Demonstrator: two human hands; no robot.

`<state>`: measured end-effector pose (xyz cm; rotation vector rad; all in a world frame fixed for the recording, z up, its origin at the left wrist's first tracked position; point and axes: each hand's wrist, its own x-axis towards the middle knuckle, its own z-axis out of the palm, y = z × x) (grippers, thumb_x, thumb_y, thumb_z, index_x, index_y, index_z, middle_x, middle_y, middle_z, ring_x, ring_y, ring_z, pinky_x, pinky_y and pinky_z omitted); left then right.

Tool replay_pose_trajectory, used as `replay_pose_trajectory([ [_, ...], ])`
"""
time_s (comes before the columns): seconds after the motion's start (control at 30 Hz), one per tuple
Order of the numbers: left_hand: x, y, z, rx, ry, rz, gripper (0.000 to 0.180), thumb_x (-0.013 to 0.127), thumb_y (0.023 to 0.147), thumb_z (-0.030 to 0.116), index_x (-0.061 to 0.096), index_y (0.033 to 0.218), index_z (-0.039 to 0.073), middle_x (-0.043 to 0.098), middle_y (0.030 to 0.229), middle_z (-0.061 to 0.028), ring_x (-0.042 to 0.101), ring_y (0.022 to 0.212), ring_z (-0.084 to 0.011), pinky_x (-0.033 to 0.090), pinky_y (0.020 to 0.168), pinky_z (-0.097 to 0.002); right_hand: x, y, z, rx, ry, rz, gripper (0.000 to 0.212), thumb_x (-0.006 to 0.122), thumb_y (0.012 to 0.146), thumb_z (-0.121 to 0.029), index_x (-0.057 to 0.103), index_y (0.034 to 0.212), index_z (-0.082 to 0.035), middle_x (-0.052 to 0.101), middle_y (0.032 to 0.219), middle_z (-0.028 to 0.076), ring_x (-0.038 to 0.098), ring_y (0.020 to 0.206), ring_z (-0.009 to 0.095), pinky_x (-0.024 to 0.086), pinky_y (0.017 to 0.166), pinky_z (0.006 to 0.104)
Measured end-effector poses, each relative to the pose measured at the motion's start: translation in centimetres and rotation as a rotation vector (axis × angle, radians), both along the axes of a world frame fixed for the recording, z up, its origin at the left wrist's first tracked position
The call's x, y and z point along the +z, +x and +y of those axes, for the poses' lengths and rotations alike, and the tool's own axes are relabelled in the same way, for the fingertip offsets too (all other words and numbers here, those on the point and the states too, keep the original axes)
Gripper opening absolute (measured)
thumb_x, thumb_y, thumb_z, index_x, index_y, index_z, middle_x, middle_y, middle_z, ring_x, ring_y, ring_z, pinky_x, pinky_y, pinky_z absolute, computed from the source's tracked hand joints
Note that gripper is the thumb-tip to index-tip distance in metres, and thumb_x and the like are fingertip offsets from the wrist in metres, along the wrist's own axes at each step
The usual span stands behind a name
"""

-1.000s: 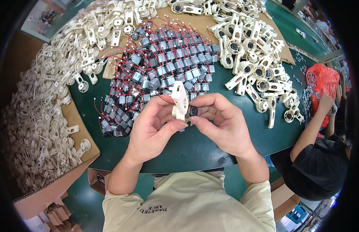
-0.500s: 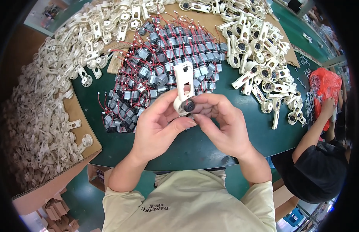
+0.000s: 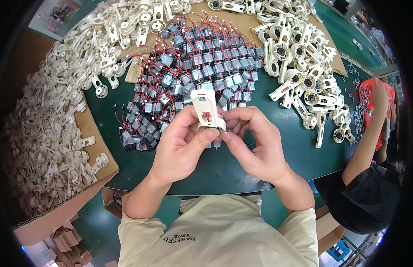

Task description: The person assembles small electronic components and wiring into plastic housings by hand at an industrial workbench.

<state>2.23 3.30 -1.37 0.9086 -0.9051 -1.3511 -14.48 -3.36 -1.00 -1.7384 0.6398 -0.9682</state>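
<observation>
Between both hands, above the green table, stands a cream plastic housing (image 3: 205,105) with a long slotted arm and a round base. My left hand (image 3: 183,144) is closed around the base's left side, its thumb across the lower edge. From the right, my right hand (image 3: 255,142) pinches the same base with thumb and forefinger. Red shows through the slot of the arm. My fingers partly hide the round base, and the black centre cannot be seen now. Just beyond lies a heap of small silver motors (image 3: 206,60) with red wires.
Bare cream housings (image 3: 46,129) fill a cardboard box (image 3: 97,155) on the left. Housings with black centres (image 3: 300,66) are piled at the right. At the far right, a co-worker's arm (image 3: 368,133) reaches to a red plastic bag (image 3: 366,95) beside scattered small metal pieces.
The housing has tipped in my hands: its long arm now sits lower and shows its broad slotted face, while the black centre has turned out of sight. The co-worker's arm has moved up.
</observation>
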Motion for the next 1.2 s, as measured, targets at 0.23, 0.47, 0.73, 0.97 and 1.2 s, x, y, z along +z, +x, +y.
replay_pose_trajectory([
  [0.23, 0.7, -0.8, 0.1, -0.019, -0.057, -0.170, 0.044, 0.056, 0.089, -0.005, 0.044, 0.132, -0.003, 0.042, 0.125, -0.0088, 0.050, 0.118, -0.0181, 0.044, 0.098, -0.0329, 0.4, -0.7, -0.8, 0.060, 0.493, -0.118, 0.019, 0.061, 0.089, -0.003, 0.055, 0.106, 0.001, 0.062, 0.091, 0.003, 0.056, 0.077, 0.005, 0.046, 0.065, 0.0210],
  [0.47, -0.2, -1.3, 0.0, 0.082, -0.135, -0.418, 0.037, 0.064, 0.084, -0.005, 0.057, 0.120, -0.003, 0.050, 0.109, -0.0091, 0.060, 0.095, -0.0154, 0.053, 0.082, -0.0266, 0.4, -0.9, -0.7, 0.165, 0.689, -0.228, 0.017, 0.058, 0.091, -0.004, 0.047, 0.104, -0.002, 0.056, 0.095, 0.002, 0.056, 0.083, 0.006, 0.047, 0.071, 0.0224],
  [0.73, -0.2, -1.4, -0.1, 0.139, -0.147, -0.348, 0.038, 0.070, 0.079, -0.003, 0.060, 0.117, -0.002, 0.055, 0.100, -0.0082, 0.061, 0.086, -0.0148, 0.053, 0.075, -0.0266, 0.6, -0.5, -0.5, 0.164, 0.722, -0.231, 0.018, 0.059, 0.090, -0.006, 0.044, 0.099, -0.003, 0.053, 0.091, 0.001, 0.054, 0.080, 0.006, 0.047, 0.068, 0.0230],
  [0.97, -0.1, -1.6, 0.1, 0.158, -0.224, -0.701, 0.041, 0.076, 0.077, 0.005, 0.062, 0.115, 0.000, 0.057, 0.089, -0.0065, 0.060, 0.080, -0.0130, 0.053, 0.068, -0.0272, 0.1, -0.4, -0.3, 0.105, 0.747, -0.243, 0.019, 0.059, 0.090, -0.006, 0.044, 0.102, -0.001, 0.054, 0.092, 0.004, 0.055, 0.080, 0.006, 0.048, 0.068, 0.0230],
  [1.2, 0.3, -1.6, -0.2, 0.097, -0.034, -0.109, 0.039, 0.068, 0.082, -0.003, 0.053, 0.117, -0.004, 0.057, 0.098, -0.0057, 0.062, 0.090, -0.0142, 0.054, 0.079, -0.0275, 0.6, -0.7, -0.5, 0.194, 0.638, -0.247, 0.025, 0.059, 0.091, -0.006, 0.045, 0.111, 0.000, 0.055, 0.101, 0.004, 0.058, 0.088, 0.010, 0.050, 0.075, 0.0243],
])
